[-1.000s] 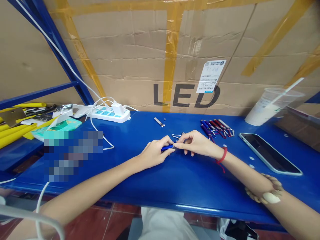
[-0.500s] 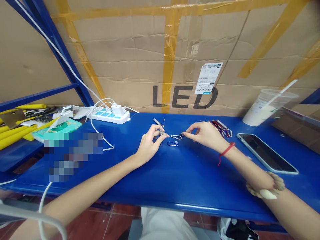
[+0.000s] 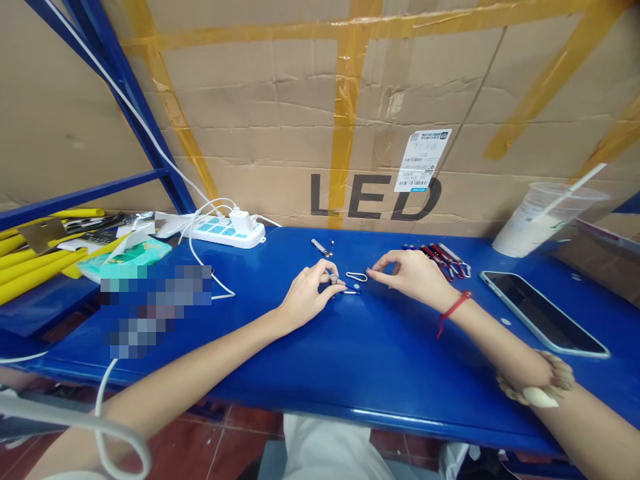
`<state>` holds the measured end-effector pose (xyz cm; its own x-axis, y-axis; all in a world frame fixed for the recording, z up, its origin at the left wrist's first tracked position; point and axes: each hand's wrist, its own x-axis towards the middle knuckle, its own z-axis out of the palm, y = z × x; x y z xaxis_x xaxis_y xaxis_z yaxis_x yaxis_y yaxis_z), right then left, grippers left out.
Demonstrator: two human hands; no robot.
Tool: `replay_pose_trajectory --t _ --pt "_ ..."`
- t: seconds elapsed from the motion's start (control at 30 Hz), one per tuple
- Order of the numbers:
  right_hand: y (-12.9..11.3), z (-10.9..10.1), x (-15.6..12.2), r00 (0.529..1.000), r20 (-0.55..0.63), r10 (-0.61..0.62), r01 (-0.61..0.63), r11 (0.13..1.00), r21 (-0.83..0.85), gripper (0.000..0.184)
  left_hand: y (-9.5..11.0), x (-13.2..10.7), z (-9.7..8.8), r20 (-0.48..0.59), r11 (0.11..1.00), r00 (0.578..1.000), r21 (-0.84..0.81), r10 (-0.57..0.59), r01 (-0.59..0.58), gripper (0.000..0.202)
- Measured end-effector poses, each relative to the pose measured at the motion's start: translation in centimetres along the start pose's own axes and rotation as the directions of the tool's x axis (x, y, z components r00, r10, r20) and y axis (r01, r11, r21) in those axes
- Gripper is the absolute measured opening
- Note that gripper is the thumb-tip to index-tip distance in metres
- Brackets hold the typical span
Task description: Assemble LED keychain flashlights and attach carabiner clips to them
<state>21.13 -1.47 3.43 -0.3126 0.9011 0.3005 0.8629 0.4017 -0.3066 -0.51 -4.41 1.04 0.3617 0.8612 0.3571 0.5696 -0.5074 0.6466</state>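
My left hand rests on the blue table and pinches a small silver part between thumb and fingertips. Just right of it lies a blue carabiner, touching the fingertips. A silver carabiner lies between my hands. My right hand hovers low with thumb and forefinger pinched beside that silver carabiner; what they hold is too small to make out. Behind my right hand lies a bundle of red and blue mini flashlights. A loose silver tube lies further back.
A phone lies at the right, with a plastic cup and straw behind it. A white power strip with cables sits back left, beside yellow tubes. A taped cardboard box walls the back.
One second ago both hands held a blue flashlight body together. They have since parted; the left now pinches a small silver part and a blue carabiner lies on the table.
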Motion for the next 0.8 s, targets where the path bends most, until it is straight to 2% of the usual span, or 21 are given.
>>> replay_pose_trajectory --t 0.3,0.5,0.67,0.8 --pt "0.0 0.3 -0.1 1.000 0.023 -0.006 0.007 0.999 -0.052 0.024 0.0 -0.3 0.2 -0.027 0.999 0.999 0.003 0.040 -0.040 0.015" --pt "0.0 0.6 -0.2 0.997 0.069 -0.041 0.043 0.999 -0.023 0.021 -0.2 0.0 0.0 0.030 0.998 0.999 0.044 0.035 -0.036 0.015" --pt "-1.1 0.2 -0.4 0.995 -0.009 -0.103 0.103 0.970 0.218 0.028 -0.6 0.0 0.1 0.048 0.993 0.996 0.090 0.079 -0.083 0.018" --pt "-2.8 -0.3 -1.0 0.990 -0.034 -0.137 0.139 0.902 0.409 0.032 -0.5 -0.3 0.2 -0.032 0.996 0.995 0.030 0.090 -0.089 0.022"
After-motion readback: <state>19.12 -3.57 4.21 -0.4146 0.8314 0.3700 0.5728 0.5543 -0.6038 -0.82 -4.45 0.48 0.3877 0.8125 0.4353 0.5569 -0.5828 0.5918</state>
